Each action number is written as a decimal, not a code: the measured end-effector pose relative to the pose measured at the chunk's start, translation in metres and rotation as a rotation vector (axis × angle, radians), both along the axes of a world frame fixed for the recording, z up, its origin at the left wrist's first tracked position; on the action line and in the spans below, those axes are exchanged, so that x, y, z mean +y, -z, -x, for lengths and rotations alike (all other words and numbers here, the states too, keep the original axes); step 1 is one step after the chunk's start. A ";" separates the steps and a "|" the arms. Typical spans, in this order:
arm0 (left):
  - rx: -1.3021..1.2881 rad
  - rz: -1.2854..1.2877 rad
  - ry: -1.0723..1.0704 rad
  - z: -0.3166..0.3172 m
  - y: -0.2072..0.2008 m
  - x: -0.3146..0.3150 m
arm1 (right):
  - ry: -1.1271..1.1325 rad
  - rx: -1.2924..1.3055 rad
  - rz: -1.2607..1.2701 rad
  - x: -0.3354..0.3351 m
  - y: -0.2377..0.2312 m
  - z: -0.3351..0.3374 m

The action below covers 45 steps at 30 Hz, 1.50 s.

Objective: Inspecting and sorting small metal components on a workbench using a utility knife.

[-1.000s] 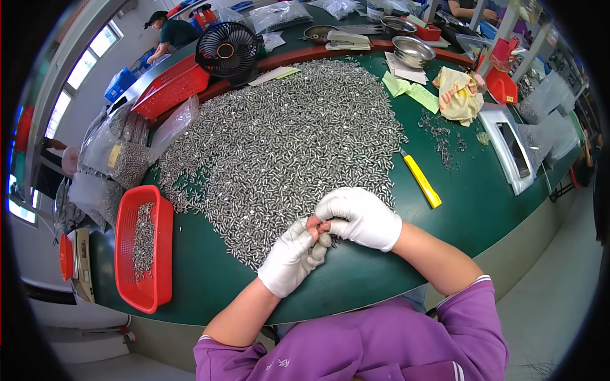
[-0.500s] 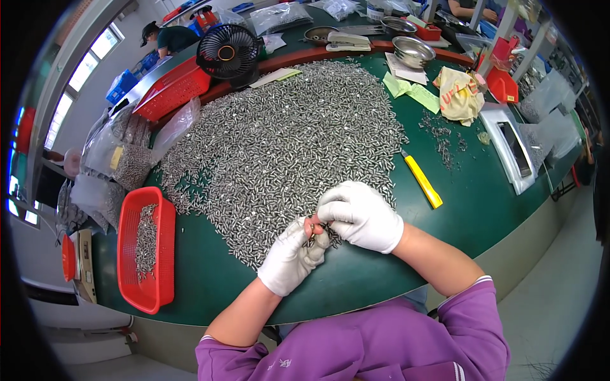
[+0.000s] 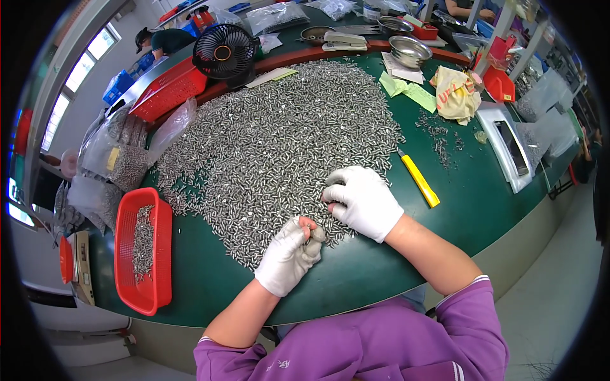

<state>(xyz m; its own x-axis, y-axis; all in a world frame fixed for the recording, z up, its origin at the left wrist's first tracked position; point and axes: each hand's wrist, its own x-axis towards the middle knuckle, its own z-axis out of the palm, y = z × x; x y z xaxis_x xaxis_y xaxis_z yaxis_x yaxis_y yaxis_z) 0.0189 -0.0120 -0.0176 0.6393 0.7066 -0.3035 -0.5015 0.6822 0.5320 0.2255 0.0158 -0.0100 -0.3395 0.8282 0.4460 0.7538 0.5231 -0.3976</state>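
A wide pile of small silver metal pins covers the middle of the green table. My left hand, in a white glove with bare fingertips, is closed in a pinch at the pile's near edge. What sits between its thumb and finger is too small to make out. To its right, my right hand, gloved the same way, rests over the pile's near right side. Its fingers are bent and apart, tips at the pins, and I see nothing held in them.
At left stands a red basket with some pins, beside a scale. A yellow utility knife lies right of the pile. Farther back are a black fan, a steel bowl and a crumpled yellow bag.
My right hand has parted from the left and moved slightly up over the pile, its fingers spreading. My left hand keeps its pinch in nearly the same place.
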 end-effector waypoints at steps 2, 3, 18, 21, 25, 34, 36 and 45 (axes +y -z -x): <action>-0.012 0.005 0.002 0.000 0.001 0.000 | 0.018 -0.021 0.014 -0.001 0.000 0.003; -0.004 -0.005 -0.006 0.000 0.002 0.000 | 0.035 -0.041 0.027 -0.001 0.000 0.004; -0.010 0.008 -0.012 0.001 0.003 0.000 | 0.011 0.010 0.041 0.003 0.011 0.007; 0.008 0.009 -0.029 0.002 0.004 0.000 | 0.026 0.176 -0.016 -0.003 -0.006 0.009; -0.014 0.007 -0.016 -0.001 0.009 0.001 | -0.191 0.355 0.125 -0.009 -0.009 0.014; 0.066 -0.039 -0.053 -0.003 0.005 -0.002 | -0.257 0.443 0.193 -0.013 -0.007 0.018; 0.079 -0.021 -0.054 -0.002 0.006 0.000 | -0.255 0.465 0.237 -0.012 -0.004 0.018; 0.051 0.024 -0.026 0.005 0.007 0.002 | 0.013 -0.004 0.107 -0.005 -0.004 0.008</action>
